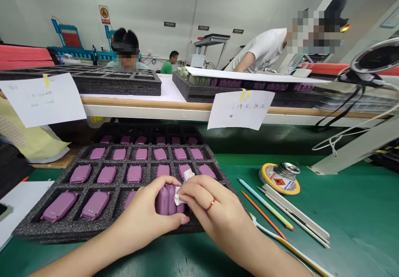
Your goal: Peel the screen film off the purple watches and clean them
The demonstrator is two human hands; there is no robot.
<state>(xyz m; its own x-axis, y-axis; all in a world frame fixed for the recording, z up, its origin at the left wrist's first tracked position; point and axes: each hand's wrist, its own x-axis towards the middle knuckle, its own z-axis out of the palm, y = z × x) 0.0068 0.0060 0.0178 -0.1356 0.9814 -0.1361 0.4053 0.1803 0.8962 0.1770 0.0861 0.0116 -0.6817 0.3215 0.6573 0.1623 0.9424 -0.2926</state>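
Observation:
My left hand point(149, 210) is wrapped round a small stack of purple watch cases point(167, 200), held on edge above the front of the tray. Between the fingers of my right hand point(215, 208) is a crumpled white tissue point(178, 197), pressed against the right side of the stack. Part of the stack is hidden behind my fingers. Beneath both hands lies a black foam tray point(59, 233) with rows of square pockets. Most visible pockets hold a purple watch case point(95, 204) lying flat, with small lugs at its corners.
Right of the tray lie a blue-yellow pen point(264, 202), an orange stick point(263, 214), tweezers point(289, 214) and a tape roll point(264, 173) around a metal-topped container point(288, 171). A shelf point(149, 111) with foam trays crosses behind. Several people are beyond it.

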